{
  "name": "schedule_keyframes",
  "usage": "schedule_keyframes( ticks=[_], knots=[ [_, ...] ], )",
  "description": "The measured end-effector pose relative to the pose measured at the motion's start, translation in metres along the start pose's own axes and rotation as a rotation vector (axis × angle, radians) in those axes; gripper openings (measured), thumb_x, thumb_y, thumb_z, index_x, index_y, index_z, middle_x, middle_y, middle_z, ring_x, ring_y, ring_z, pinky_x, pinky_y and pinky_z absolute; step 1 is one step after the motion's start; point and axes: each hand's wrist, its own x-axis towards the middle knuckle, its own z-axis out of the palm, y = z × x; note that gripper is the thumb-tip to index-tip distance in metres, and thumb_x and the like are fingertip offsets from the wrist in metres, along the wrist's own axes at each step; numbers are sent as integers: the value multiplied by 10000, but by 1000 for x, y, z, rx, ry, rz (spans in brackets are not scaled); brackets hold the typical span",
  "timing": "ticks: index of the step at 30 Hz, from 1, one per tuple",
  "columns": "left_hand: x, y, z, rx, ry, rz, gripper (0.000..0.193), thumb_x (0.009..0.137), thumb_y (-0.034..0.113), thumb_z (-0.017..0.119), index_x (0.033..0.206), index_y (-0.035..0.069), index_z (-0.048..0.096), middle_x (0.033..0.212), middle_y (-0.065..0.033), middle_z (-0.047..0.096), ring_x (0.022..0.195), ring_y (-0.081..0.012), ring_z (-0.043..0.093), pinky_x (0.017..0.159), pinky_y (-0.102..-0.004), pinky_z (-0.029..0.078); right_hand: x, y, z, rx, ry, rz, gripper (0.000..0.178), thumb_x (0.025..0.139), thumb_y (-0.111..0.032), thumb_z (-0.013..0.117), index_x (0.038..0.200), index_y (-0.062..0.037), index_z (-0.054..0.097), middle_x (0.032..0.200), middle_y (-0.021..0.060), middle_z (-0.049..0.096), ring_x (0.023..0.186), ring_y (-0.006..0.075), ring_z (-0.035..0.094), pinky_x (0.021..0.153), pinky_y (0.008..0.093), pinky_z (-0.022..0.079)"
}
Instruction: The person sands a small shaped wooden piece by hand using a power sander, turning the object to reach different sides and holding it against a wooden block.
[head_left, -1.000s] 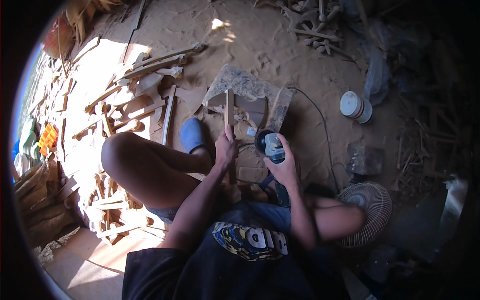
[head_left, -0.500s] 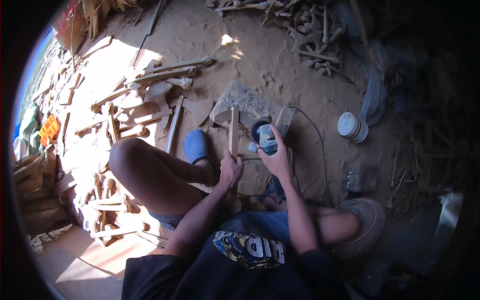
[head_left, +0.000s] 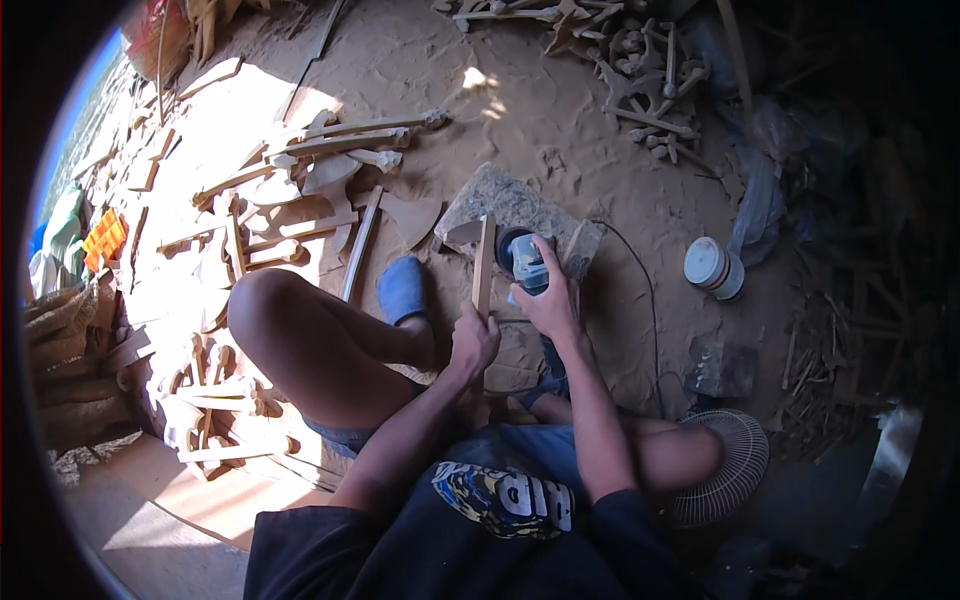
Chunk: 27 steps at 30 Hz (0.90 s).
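My left hand (head_left: 474, 342) is closed round the lower end of a pale axe-shaped wooden piece (head_left: 484, 268). Its straight handle points away from me, and a curved, blade-like part shows left of its far end. In my right hand (head_left: 553, 304) is an angle grinder (head_left: 530, 268), gripped from above with the fingers round its body. The grinder's dark round disc (head_left: 511, 245) sits just right of the handle's far end; whether they touch, I cannot tell. Beyond both lies a rough grey stone block (head_left: 512, 196).
Long pale pieces (head_left: 345, 143) and flat blade shapes lie piled at left. More knobbed pieces (head_left: 665, 85) are heaped at the far right. A cable (head_left: 645, 265) crosses the sand near a white tub (head_left: 706, 262). A round wire fan guard (head_left: 735, 465) stands by my right knee.
The axe-shaped piece has been turned over: its curved part now shows left of the handle instead of right. The grinder's disc has come closer to the handle.
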Motion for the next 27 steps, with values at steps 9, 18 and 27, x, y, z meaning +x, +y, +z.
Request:
schedule_keyframes(
  ticks=[9, 18, 27],
  knots=[
    [2, -5, 4, 6, 14, 49, 373, 1030, 209, 665, 1203, -39, 448, 958, -387, 718, 935, -601, 709, 833, -646, 587, 1, 1, 1, -40, -12, 18, 867, 840, -211, 826, 1630, -175, 471, 1445, 279, 671, 1313, 501, 641, 1095, 516, 547],
    [3, -10, 6, 31, 32, 95, 373, 1030, 204, 666, 1203, -28, 432, 929, -391, 710, 897, -603, 708, 794, -651, 590, -7, 22, 1, -51, 82, -17, 869, 826, -229, 844, 1618, -199, 488, 1313, 292, 720, 1204, 498, 691, 1033, 540, 568],
    [4, -4, 4, 12, 7, 62, 367, 1026, 198, 674, 1182, -30, 433, 914, -365, 719, 899, -586, 717, 794, -635, 590, -40, 15, -11, -122, 7, 170, 881, 837, -249, 826, 1638, -205, 463, 1339, 284, 720, 1239, 502, 676, 1049, 552, 554]
  ],
)
